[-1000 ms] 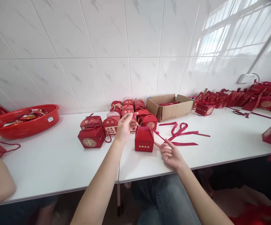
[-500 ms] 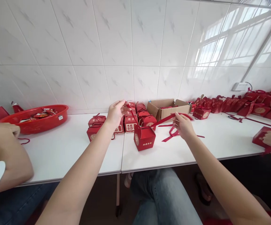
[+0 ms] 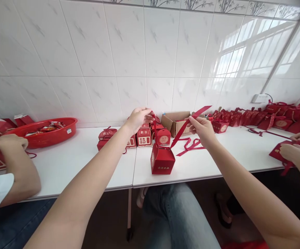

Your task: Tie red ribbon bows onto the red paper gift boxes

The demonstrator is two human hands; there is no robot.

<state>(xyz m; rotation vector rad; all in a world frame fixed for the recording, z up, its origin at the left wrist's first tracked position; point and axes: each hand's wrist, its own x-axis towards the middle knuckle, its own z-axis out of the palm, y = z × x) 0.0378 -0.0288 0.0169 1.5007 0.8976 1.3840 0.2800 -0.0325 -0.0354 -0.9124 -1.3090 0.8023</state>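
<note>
A small red gift box [image 3: 163,164] with gold lettering stands upright near the table's front edge. A red ribbon [image 3: 181,133] runs through or across its top, rising on both sides. My left hand [image 3: 140,119] pinches one end of the ribbon above the box's left side. Up and to the right, my right hand [image 3: 199,128] grips the other length between thumb and fingers, its loose tail sticking out past the hand. Loose red ribbons [image 3: 191,145] lie on the table behind, below my right hand.
Several red boxes [image 3: 144,136] stand behind, beside an open cardboard box [image 3: 169,121]. On the left is a red basin [image 3: 53,138] of wrapped packets, near a co-worker's hand [image 3: 12,142]. At right, another person's hands [image 3: 295,152] hold a red box; many boxes [image 3: 274,116] line the wall.
The ribbon is now pulled up from both sides of the box top, with both hands higher relative to the box. The camera view has tilted up slightly.
</note>
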